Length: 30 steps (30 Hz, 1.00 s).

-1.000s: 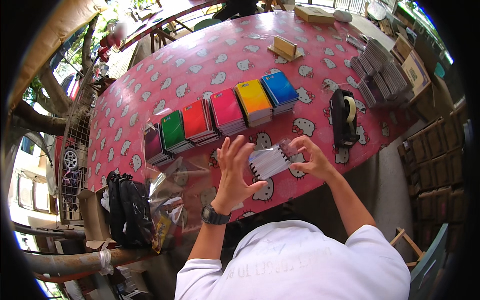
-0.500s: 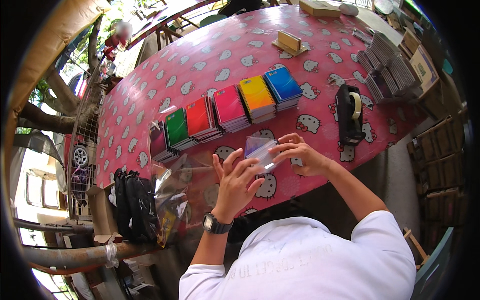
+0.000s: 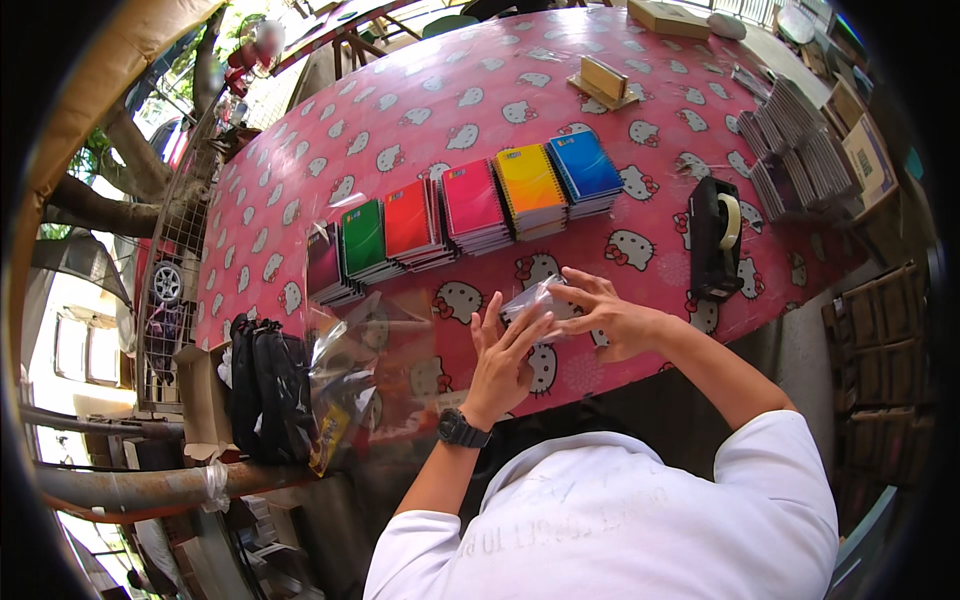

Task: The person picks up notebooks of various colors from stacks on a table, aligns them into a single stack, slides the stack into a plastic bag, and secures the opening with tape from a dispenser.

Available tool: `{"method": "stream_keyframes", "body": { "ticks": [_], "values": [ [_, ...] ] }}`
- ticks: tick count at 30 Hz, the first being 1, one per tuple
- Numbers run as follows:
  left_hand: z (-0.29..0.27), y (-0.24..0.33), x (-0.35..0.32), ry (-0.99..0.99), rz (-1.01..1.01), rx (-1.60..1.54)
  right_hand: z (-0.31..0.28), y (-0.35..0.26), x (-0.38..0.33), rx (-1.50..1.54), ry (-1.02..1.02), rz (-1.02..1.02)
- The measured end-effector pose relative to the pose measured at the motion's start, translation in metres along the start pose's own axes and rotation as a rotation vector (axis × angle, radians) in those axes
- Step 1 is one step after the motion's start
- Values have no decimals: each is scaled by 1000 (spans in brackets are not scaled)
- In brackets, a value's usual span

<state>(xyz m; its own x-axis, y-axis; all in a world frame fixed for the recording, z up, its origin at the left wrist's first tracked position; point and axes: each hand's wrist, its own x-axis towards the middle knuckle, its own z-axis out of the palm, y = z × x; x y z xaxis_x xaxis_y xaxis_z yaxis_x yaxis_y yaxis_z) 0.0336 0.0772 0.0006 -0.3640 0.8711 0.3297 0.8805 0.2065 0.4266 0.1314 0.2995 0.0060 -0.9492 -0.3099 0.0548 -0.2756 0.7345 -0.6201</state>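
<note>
We're seemingly wrapping the clear-film packet (image 3: 535, 297), left hand (image 3: 502, 362) spread, right hand (image 3: 622, 326) curved, pinch unclear. Next, we're probably needing gentle tension.

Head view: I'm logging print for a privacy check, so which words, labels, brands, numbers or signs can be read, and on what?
I don't copy printed wording; here is where it stands.
Stacked notebooks: small lettering high on several covers.
White shirt: faded lettering.
Cardboard box at right: marks too small to read.
Black wristwatch: display too small to read.
Clear packet being handled: no readable text.
</note>
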Motion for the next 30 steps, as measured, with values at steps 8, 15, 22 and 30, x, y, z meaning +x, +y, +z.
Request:
{"method": "stream_keyframes", "body": {
  "ticks": [8,15,22,30],
  "values": [
    [0,-18,-20,60,-19,-187,-7,-6,-2,-94,-66,14],
    [-4,-8,0,-127,-20,0,-4,12,12,477,206,35],
    [6,-7,-1,-92,-9,3,-8,21,43,280,456,447],
    [12,-13,1,-3,73,-132,-27,86,-174,-187,1197,1124]
  ]
}}
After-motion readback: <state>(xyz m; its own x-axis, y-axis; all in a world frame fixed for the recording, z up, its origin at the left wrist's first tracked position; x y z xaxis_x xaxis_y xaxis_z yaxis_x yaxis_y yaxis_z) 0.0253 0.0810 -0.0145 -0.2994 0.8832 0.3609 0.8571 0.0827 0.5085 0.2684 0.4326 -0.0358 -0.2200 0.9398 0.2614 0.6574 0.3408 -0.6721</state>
